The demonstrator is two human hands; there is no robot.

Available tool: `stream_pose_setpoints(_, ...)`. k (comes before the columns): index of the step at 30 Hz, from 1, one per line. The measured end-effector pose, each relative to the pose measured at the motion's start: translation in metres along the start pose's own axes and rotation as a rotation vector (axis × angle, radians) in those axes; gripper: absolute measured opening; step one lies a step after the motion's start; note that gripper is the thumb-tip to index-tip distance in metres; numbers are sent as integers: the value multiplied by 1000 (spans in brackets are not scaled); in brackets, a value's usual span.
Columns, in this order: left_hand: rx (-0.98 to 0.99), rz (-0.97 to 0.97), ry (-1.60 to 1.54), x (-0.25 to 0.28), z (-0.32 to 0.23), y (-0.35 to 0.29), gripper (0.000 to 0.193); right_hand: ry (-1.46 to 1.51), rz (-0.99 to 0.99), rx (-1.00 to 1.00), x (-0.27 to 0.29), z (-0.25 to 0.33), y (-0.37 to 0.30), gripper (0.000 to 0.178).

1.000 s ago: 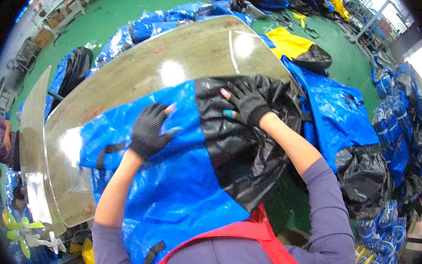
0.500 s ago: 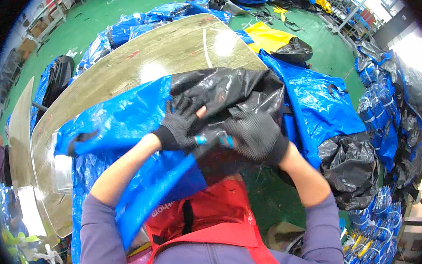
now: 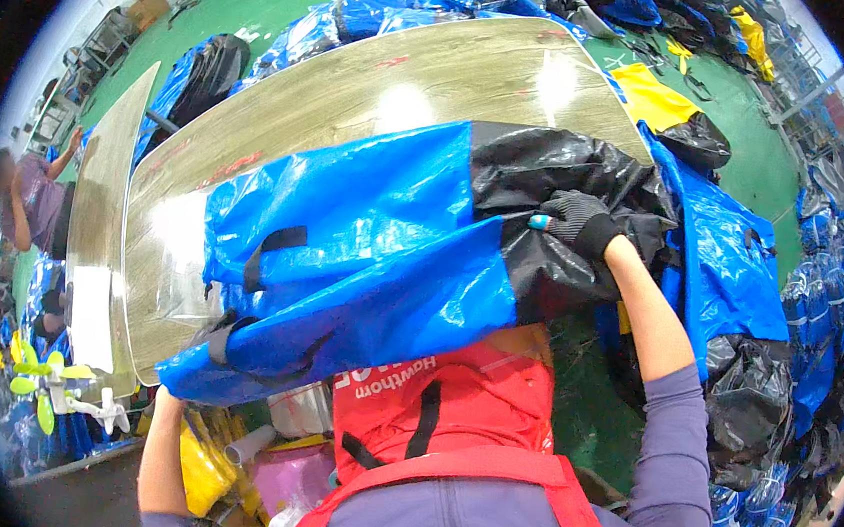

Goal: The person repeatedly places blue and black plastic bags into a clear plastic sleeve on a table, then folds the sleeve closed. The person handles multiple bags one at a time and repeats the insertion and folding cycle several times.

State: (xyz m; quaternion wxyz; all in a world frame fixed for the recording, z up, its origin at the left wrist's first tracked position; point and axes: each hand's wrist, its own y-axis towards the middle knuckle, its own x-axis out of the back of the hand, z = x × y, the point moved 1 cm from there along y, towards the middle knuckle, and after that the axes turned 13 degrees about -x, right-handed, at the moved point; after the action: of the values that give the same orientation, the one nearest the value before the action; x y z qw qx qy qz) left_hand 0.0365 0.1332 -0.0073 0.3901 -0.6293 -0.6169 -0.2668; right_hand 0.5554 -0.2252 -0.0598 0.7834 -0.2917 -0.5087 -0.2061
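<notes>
Broad tabletop [image 3: 294, 122] beyond edge of bag [image 3: 365, 223]

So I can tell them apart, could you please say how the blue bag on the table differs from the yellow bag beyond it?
The blue bag fills more of the view than the yellow bag. The blue bag has the right hand on it; the yellow bag, beyond the table, is untouched. Both are partly black.

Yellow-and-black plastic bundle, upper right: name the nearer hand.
Right: the black-gloved right hand is below-left of the bundle; the left hand, hidden by shiny blue plastic, is farther left.
</notes>
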Motion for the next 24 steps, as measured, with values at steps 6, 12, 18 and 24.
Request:
stream_pose_setpoints(6, 251, -392, -290, -46, 38, -81, 52, 42, -15, 30, -2, 4, 0, 46)
stream_pose_setpoints(12, 613, -699, 303, -61, 43, 0, 57, -160, -13, -73, -8, 6, -12, 44)
stream_pose_setpoints(18, -183, -578, 537, -44, -58, 132, 56, -321, -83, 11, 10, 29, -21, 43)
stream_pose_setpoints(24, 104, 143, 648, -32, -87, 217, 57, -276, -436, -29, -2, 12, -14, 103)
